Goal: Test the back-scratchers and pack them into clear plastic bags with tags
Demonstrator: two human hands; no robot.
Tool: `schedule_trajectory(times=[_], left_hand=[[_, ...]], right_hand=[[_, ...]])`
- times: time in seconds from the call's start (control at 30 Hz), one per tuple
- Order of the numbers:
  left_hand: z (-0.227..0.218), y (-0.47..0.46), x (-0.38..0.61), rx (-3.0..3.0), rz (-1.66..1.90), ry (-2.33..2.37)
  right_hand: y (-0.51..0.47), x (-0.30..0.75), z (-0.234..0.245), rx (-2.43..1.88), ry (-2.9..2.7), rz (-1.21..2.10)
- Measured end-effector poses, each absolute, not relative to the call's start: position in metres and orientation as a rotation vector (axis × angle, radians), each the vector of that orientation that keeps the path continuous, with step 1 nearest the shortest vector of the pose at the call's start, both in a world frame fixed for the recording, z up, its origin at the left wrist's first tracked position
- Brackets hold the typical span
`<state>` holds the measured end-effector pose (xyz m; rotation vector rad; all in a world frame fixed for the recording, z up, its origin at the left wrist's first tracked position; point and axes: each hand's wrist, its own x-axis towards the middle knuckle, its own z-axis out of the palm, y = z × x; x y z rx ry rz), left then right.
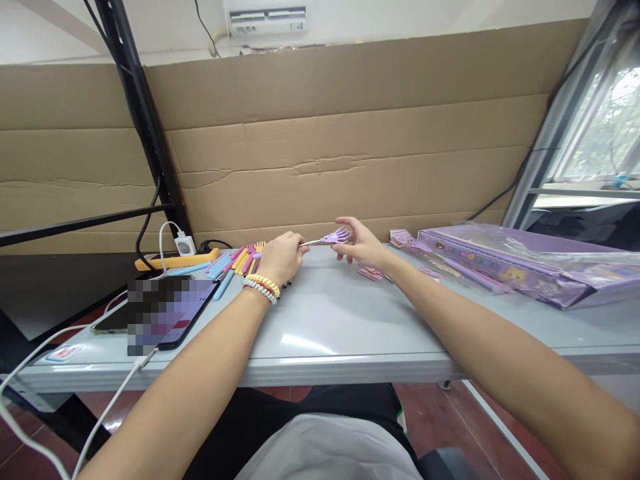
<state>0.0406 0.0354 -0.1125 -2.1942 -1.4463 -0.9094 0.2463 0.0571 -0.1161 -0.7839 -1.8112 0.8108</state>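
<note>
My left hand [283, 257], wearing beaded bracelets, is closed around a small back scratcher with a thin metal rod and a purple, hand-shaped head [336, 235]. The rod points right from my fingers, above the table; its handle is mostly hidden in my grip. My right hand [359, 243] is beside the purple head, thumb and fingers apart and curved about it. Whether a fingertip touches the head, I cannot tell. Left of my left hand lies a row of back scratchers [240, 259] in blue, pink and yellow, partly covered by that hand.
Two phones [193, 310] with white cables lie at the left on the grey table [320, 320]. A purple box [505, 263] in clear plastic fills the right side. Small pink cards [373, 274] lie near my right wrist. A cardboard wall [350, 147] stands behind.
</note>
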Motion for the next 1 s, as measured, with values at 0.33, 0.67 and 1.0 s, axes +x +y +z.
schedule_trajectory(times=[0.33,0.67,1.0], left_hand=[[-0.117,0.028,0.05,-2.205,-0.712,-1.353],[-0.109,0.049,0.028,-2.063,-0.761,-1.315],[-0.11,0.07,-0.026,-1.818,-0.881,-1.544]], right_hand=[[0.05,0.237,-0.116,-0.994,-1.765,0.433],[0.062,0.254,-0.108,-1.028,-1.548,-0.092],[0.07,0.372,-0.069,-0.842,-0.683,0.339]])
